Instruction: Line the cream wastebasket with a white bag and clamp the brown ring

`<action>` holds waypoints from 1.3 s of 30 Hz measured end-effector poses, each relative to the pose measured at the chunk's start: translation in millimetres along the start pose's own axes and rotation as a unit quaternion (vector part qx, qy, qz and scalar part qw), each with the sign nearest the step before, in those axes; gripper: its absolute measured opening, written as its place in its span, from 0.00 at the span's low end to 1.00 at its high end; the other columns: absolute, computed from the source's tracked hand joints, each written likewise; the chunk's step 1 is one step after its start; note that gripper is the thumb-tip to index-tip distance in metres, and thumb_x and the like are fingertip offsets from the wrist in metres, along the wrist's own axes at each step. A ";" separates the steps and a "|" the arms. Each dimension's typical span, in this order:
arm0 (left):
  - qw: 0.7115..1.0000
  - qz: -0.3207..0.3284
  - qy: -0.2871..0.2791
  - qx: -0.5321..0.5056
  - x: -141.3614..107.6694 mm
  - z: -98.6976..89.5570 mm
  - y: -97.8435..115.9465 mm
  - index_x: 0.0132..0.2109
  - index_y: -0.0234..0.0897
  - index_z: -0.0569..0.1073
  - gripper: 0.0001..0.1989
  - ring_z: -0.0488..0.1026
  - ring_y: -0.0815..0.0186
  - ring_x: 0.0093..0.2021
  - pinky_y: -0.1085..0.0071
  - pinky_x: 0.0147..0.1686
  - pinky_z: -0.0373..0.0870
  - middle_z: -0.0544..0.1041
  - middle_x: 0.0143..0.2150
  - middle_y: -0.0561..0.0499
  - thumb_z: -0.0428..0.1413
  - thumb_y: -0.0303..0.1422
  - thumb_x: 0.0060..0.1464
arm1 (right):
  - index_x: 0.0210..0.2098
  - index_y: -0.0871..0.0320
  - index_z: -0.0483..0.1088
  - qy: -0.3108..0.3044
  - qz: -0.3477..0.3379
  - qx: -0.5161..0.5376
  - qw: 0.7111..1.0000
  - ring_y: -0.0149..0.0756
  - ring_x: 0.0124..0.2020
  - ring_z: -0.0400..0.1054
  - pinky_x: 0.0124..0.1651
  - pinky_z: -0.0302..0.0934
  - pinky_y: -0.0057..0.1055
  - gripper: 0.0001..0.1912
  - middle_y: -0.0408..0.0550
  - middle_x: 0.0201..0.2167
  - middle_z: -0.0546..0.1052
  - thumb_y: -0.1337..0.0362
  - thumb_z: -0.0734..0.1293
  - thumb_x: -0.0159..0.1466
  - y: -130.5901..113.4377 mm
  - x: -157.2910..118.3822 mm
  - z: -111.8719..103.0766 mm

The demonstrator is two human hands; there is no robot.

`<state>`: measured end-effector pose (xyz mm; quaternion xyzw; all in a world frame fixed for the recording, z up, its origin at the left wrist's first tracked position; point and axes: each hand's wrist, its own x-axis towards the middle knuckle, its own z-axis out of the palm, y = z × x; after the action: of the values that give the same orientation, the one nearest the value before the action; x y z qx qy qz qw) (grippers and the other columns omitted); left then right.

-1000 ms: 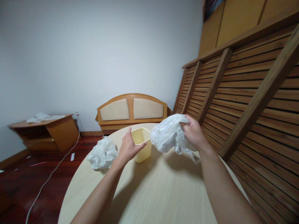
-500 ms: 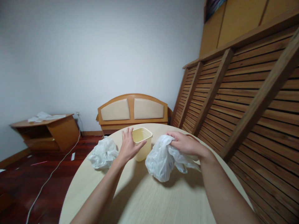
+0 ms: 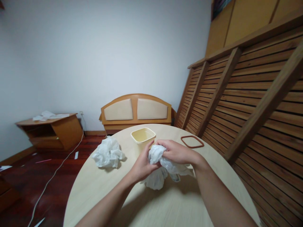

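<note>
A crumpled white plastic bag (image 3: 156, 179) is gathered between both hands over the round table (image 3: 151, 208). My left hand (image 3: 144, 163) wraps round the bag's neck from the left, thumb and fingers closed on it. From the right, my right hand (image 3: 176, 151) grips the bunched top. What the bag contains cannot be made out. Just behind my hands stands an upright pale yellow plastic bin (image 3: 135, 145), its rim uncovered. A second crumpled white plastic bag (image 3: 108, 154) lies to the left of the bin.
A brown rounded-square ring (image 3: 192, 147) lies at the table's back right. Wooden slatted panels (image 3: 236, 104) lean along the right side. Beyond the table is a headboard (image 3: 136, 107). A low cabinet (image 3: 66, 130) stands at left, and a white cable (image 3: 55, 173) crosses the floor.
My left hand has moved from beside the bin onto the bag and closed round its neck. My right hand has shifted left with the bag, leaving the brown ring in full view.
</note>
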<state>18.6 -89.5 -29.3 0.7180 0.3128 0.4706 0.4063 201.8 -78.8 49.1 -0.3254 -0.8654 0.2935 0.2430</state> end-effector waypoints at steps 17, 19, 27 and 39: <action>0.982 -0.073 -0.124 -0.126 -6.3 -27.8 -0.7 0.66 0.37 0.58 0.38 0.72 0.65 0.35 0.69 0.39 0.67 0.76 0.35 0.52 0.60 0.30 0.49 | 0.48 0.53 0.56 0.118 -0.010 0.095 0.988 0.31 0.31 0.66 0.34 0.58 0.26 0.19 0.39 0.33 0.69 0.72 0.63 0.59 55.3 -30.1 39.0; 0.979 -0.072 -0.147 -0.124 -7.2 -29.2 2.9 0.71 0.36 0.51 0.44 0.73 0.63 0.38 0.67 0.42 0.67 0.77 0.40 0.49 0.62 0.36 0.52 | 0.46 0.53 0.54 0.169 -0.028 0.079 0.982 0.33 0.33 0.67 0.35 0.59 0.28 0.18 0.41 0.35 0.69 0.70 0.64 0.60 67.4 -30.1 49.0; 0.997 -0.052 -0.050 0.014 -9.9 -8.0 16.0 0.65 0.38 0.66 0.35 0.74 0.59 0.45 0.64 0.47 0.70 0.77 0.51 0.44 0.63 0.34 0.50 | 0.50 0.53 0.56 0.187 -0.019 -0.048 0.981 0.40 0.42 0.72 0.44 0.65 0.36 0.22 0.50 0.44 0.73 0.72 0.64 0.58 57.4 -36.0 65.8; 0.988 -0.091 0.034 -0.118 -7.1 -21.0 10.5 0.33 0.35 0.79 0.12 0.71 0.63 0.33 0.70 0.36 0.65 0.78 0.30 0.49 0.62 0.40 0.47 | 0.64 0.50 0.43 0.208 -0.053 0.043 0.976 0.33 0.37 0.70 0.40 0.65 0.32 0.41 0.46 0.43 0.71 0.74 0.64 0.56 79.9 -42.8 63.1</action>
<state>-2.8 -94.3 -18.4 0.6175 0.3325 0.4893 0.5184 225.4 -82.0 -58.8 -0.3219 -0.7986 0.2436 0.4465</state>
